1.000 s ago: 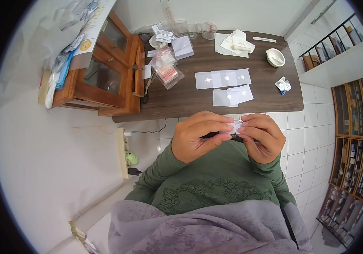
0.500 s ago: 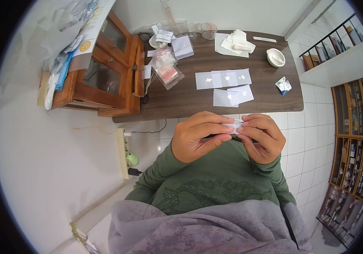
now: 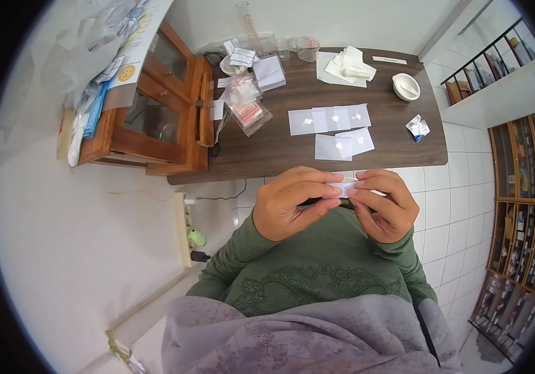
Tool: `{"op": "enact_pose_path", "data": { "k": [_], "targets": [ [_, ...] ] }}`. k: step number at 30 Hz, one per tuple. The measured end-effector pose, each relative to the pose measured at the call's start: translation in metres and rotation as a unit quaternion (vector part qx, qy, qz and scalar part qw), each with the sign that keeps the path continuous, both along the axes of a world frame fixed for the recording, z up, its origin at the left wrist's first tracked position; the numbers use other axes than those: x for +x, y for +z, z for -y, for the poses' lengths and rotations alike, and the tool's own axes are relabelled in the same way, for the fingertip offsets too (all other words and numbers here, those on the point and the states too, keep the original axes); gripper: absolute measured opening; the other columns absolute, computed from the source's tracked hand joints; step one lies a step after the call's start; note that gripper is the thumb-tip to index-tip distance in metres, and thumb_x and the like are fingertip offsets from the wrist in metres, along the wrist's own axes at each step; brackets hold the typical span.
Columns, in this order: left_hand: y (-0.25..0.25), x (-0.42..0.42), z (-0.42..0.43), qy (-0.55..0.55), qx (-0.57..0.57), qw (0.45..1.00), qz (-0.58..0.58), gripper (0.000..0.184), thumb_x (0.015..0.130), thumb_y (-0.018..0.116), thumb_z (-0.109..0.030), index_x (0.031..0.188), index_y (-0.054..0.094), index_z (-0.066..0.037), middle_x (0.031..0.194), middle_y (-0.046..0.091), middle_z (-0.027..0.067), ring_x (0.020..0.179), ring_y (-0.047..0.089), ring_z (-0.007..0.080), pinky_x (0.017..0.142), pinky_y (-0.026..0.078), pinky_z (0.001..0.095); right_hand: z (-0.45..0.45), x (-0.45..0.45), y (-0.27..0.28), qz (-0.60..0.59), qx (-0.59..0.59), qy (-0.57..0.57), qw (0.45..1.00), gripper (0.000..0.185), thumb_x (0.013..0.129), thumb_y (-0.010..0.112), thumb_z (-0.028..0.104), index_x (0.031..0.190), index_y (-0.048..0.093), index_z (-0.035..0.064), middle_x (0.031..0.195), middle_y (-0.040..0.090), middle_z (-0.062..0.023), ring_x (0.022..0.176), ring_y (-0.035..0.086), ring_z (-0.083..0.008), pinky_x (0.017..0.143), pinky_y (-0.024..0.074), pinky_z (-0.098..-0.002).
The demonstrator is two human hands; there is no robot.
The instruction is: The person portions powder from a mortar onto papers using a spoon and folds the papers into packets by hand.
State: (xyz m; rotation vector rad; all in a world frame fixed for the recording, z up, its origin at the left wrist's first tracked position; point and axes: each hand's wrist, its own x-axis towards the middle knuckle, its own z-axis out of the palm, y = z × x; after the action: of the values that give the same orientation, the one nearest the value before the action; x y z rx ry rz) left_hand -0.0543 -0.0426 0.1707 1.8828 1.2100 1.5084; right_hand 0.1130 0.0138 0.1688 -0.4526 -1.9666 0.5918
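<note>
Between my two hands, in front of the table's near edge, is a small folded white paper. My left hand pinches its left end with thumb and fingers. The right end is gripped by my right hand. Beyond them on the dark wooden table lie several white paper sheets, partly overlapping in two rows, each with a little white powder on it. Whether the folded paper holds anything is hidden.
A white mortar and crumpled foil are at the right. White papers with a pestle lie at the back. Plastic packets, a paper stack and a wooden cabinet stand left.
The camera view has shifted very slightly. Both hands keep hold of the folded paper, with only small finger movements. Nothing on the table has been moved.
</note>
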Motion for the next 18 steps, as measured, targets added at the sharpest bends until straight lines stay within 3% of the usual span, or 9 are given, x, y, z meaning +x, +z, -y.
{"op": "enact_pose_path", "data": {
  "k": [18],
  "targets": [
    [0.0002,-0.0034,-0.0044,-0.003,0.002,1.000,-0.001,0.019,0.065,0.068,-0.005,0.083,0.061,-0.004,0.090,0.060,0.0101,0.074,0.058,0.0206,0.062,0.048,0.0264,-0.0025,-0.0016,0.0019,0.017,-0.006,0.009,1.000,0.032,0.050,0.068,-0.005,0.081,0.063,0.0018,0.082,0.055,-0.0073,0.078,0.056,-0.0242,0.065,0.0483,-0.0314]
  ]
}}
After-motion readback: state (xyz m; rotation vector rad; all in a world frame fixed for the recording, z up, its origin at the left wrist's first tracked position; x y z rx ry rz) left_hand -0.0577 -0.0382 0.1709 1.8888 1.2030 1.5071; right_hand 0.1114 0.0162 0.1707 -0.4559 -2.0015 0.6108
